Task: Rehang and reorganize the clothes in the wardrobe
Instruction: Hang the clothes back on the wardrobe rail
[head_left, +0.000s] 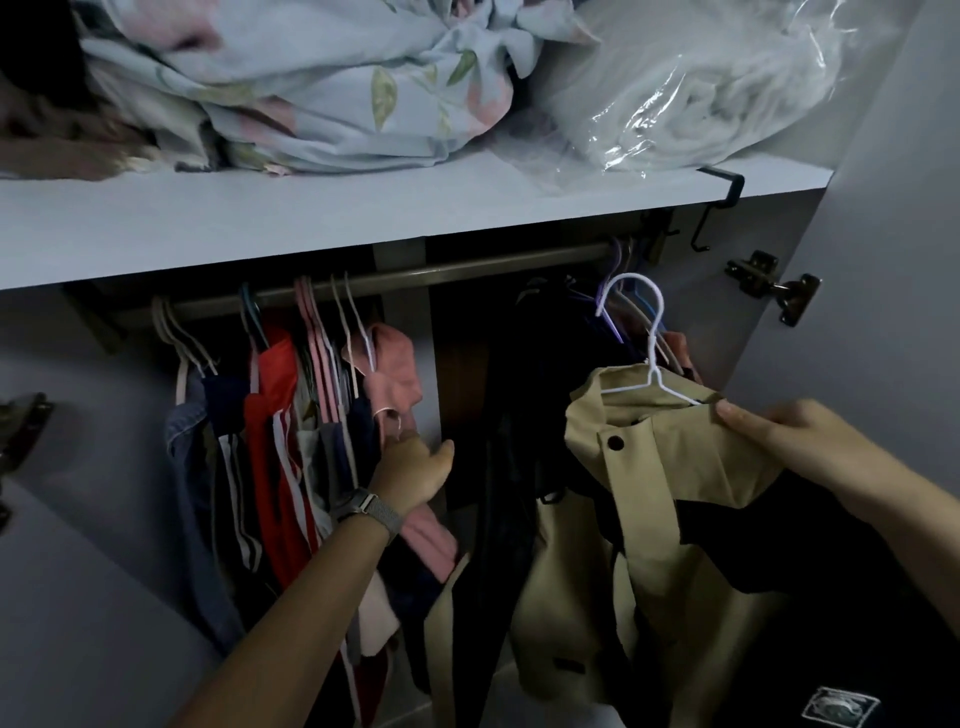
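Open wardrobe (883, 156), pale grey inside, dimly lit. Up top on the shelf (260, 228): floral bedding (322, 88) in a crumpled heap, beside it a white bundle in clear plastic (691, 98). Under the shelf, a metal rail (467, 270), with hung clothes (291, 431) bunched at its left end and dark garments (519, 389) farther right.

Left hand (415, 467), watch (366, 512) on the wrist, reaching in against the pink garment (395, 384) at the edge of the bunch; fingers hidden among the cloth, so grip impossible to tell.

Right hand (779, 436) pinching the shoulder of a beige coat (649, 493), held up in front of the dark garments. Coat on a white hanger (644, 332), hook below the rail and not on it.
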